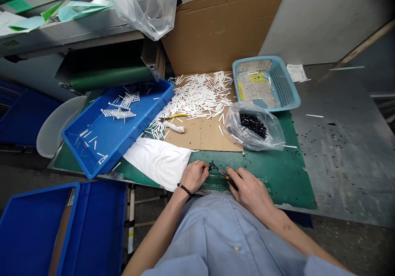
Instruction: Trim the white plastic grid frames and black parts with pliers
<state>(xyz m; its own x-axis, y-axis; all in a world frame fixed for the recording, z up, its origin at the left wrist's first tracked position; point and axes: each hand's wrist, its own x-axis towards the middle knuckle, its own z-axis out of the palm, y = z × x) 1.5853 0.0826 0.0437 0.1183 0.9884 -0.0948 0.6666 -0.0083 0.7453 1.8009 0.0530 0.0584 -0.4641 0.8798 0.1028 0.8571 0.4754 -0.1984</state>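
Note:
My left hand (195,176), with a black bead bracelet at the wrist, rests at the near edge of the green mat (271,173); its fingers are pinched on a small black part (211,167). My right hand (251,191) is closed round small cutters with orange-black handles (226,177), their tip pointing at the black part. Loose black bits lie scattered on the mat around both hands.
A cardboard sheet (203,134) holds several white plastic sticks (200,97) and yellow-handled pliers (175,116). A clear bag of black parts (254,125), a light blue basket (265,82), a tilted blue tray (117,123), a white cloth (159,160) and blue bins (61,226) surround it.

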